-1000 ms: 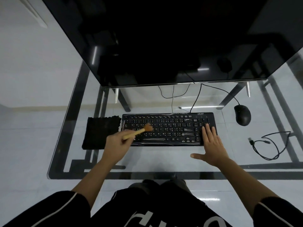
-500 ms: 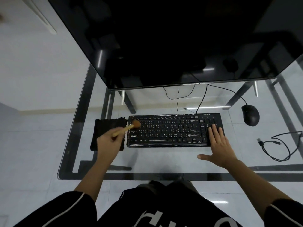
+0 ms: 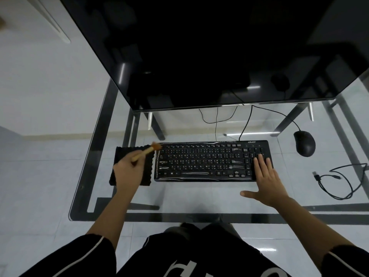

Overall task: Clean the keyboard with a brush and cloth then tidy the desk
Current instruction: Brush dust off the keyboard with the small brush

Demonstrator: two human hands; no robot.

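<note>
Gripping the brush [image 3: 146,151], left hand [image 3: 127,171] half-hides cloth [image 3: 122,151]; right hand [image 3: 267,179] spread flat on keyboard [image 3: 199,161].

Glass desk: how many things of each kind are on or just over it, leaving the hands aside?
Monitor: 1
Keyboard: 1
Mouse: 1
Brush: 1, held in the left hand
Black cloth: 1
Loose cable: 1
Total: 6

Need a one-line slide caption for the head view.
Left hand holds brush at top-left corner of keyboard; right hand rests flat on numpad.
</note>
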